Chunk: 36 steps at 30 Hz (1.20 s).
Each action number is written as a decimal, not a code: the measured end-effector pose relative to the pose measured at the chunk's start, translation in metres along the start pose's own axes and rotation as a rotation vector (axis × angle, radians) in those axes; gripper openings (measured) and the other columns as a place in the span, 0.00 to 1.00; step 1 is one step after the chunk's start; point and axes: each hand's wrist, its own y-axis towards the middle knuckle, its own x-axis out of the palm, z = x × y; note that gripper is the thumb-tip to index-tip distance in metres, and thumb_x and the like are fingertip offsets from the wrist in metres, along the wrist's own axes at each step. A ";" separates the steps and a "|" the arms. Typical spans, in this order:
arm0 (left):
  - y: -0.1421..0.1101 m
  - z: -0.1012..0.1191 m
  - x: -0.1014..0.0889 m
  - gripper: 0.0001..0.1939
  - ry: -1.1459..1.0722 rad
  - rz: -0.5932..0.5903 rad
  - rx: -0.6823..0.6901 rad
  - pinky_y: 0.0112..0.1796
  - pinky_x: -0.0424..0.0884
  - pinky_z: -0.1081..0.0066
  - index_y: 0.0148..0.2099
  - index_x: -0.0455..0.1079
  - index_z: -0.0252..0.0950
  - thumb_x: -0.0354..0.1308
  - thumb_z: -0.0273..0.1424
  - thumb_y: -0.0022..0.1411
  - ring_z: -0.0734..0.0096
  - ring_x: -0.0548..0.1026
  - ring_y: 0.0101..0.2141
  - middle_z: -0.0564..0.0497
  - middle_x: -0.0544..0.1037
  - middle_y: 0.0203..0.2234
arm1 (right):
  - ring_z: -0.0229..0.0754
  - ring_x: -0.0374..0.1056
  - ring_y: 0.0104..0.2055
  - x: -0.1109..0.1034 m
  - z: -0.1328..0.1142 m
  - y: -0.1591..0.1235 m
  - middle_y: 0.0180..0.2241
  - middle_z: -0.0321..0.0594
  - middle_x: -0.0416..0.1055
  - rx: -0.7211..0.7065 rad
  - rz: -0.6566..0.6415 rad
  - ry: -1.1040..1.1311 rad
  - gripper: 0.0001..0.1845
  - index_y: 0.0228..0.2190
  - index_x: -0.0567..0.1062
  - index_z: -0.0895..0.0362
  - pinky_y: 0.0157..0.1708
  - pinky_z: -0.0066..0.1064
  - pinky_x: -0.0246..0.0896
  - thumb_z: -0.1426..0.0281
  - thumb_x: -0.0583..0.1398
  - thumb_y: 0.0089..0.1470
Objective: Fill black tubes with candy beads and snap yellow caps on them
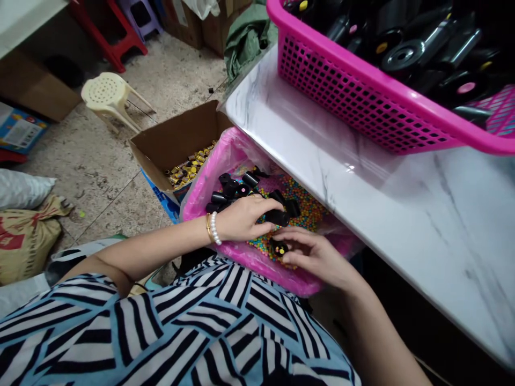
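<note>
A pink basket [257, 264] lined with clear plastic sits in front of me, holding many small coloured beads [308, 206]. Inside it, my left hand [246, 217] is closed around a black plastic part [277, 215], thumb below and fingers over the top. Lower down, my right hand [317, 254] curls its thumb and fingers around a small black round piece [278, 247] with yellow and pink beads showing in its opening. More black cylindrical parts [230, 186] lie at the basket's left end, one with a pink dot.
A marble-patterned table [322, 155] overhangs the basket on the right, carrying a larger pink basket [341, 102] of black parts. To the left stands a cardboard box [161, 145] with small yellow-and-dark pieces [191, 166]. A cream stool [105, 91] and sacks [28, 236] are on the floor.
</note>
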 end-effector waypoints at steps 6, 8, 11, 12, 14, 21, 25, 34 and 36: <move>-0.001 0.003 0.002 0.14 -0.073 -0.028 -0.011 0.48 0.71 0.64 0.51 0.69 0.33 0.57 0.29 0.63 0.63 0.76 0.43 0.45 0.79 0.42 | 0.34 0.65 0.21 0.007 0.005 -0.003 0.22 0.29 0.68 0.144 0.031 0.190 0.17 0.44 0.74 0.57 0.23 0.26 0.63 0.65 0.65 0.52; -0.001 0.003 0.003 0.14 -0.069 -0.034 -0.008 0.48 0.71 0.64 0.51 0.69 0.33 0.57 0.29 0.63 0.63 0.76 0.43 0.46 0.79 0.42 | 0.34 0.63 0.21 0.013 0.007 -0.001 0.21 0.29 0.67 0.087 0.134 0.030 0.14 0.41 0.73 0.57 0.22 0.26 0.60 0.65 0.64 0.53; -0.003 0.003 0.005 0.14 -0.042 0.014 -0.024 0.48 0.72 0.63 0.51 0.69 0.32 0.57 0.28 0.62 0.63 0.76 0.43 0.45 0.79 0.42 | 0.40 0.70 0.30 0.020 0.009 0.000 0.30 0.38 0.74 -0.031 0.203 -0.344 0.11 0.41 0.75 0.56 0.31 0.31 0.66 0.68 0.63 0.54; -0.004 0.003 0.005 0.14 -0.031 0.029 -0.029 0.48 0.72 0.63 0.50 0.69 0.32 0.57 0.28 0.62 0.62 0.76 0.43 0.44 0.79 0.42 | 0.43 0.72 0.35 0.022 0.009 0.000 0.35 0.41 0.75 -0.061 0.227 -0.478 0.10 0.41 0.76 0.55 0.35 0.34 0.68 0.69 0.63 0.54; -0.005 0.003 0.007 0.14 -0.022 0.041 -0.025 0.48 0.72 0.62 0.50 0.69 0.32 0.57 0.28 0.62 0.62 0.76 0.44 0.44 0.79 0.42 | 0.49 0.72 0.43 0.024 0.012 -0.003 0.41 0.46 0.75 -0.119 0.277 -0.668 0.12 0.43 0.76 0.55 0.42 0.40 0.69 0.69 0.62 0.55; -0.006 0.001 0.011 0.14 -0.036 0.006 0.017 0.49 0.72 0.62 0.51 0.69 0.33 0.57 0.28 0.63 0.62 0.76 0.45 0.44 0.79 0.43 | 0.50 0.70 0.46 0.028 0.021 -0.008 0.44 0.48 0.72 -0.241 0.347 -0.699 0.15 0.47 0.76 0.54 0.46 0.44 0.71 0.71 0.59 0.58; -0.007 0.001 0.011 0.14 -0.032 0.012 0.005 0.49 0.72 0.62 0.51 0.69 0.34 0.57 0.27 0.63 0.62 0.76 0.46 0.44 0.79 0.43 | 0.51 0.69 0.45 0.029 0.024 -0.008 0.44 0.48 0.72 -0.235 0.341 -0.737 0.14 0.46 0.76 0.54 0.44 0.44 0.71 0.72 0.59 0.58; -0.011 0.002 0.011 0.15 -0.063 0.062 0.045 0.50 0.72 0.62 0.52 0.68 0.31 0.56 0.26 0.64 0.62 0.76 0.45 0.43 0.79 0.44 | 0.42 0.73 0.36 0.027 0.008 -0.011 0.38 0.41 0.75 -0.162 0.358 -0.322 0.13 0.44 0.74 0.54 0.36 0.34 0.72 0.67 0.63 0.57; -0.011 0.002 0.011 0.15 -0.085 0.082 0.044 0.50 0.72 0.62 0.53 0.67 0.31 0.55 0.26 0.64 0.63 0.76 0.45 0.43 0.79 0.45 | 0.41 0.74 0.34 0.025 -0.003 -0.017 0.37 0.39 0.76 -0.108 0.373 -0.166 0.14 0.45 0.73 0.53 0.35 0.31 0.72 0.66 0.64 0.56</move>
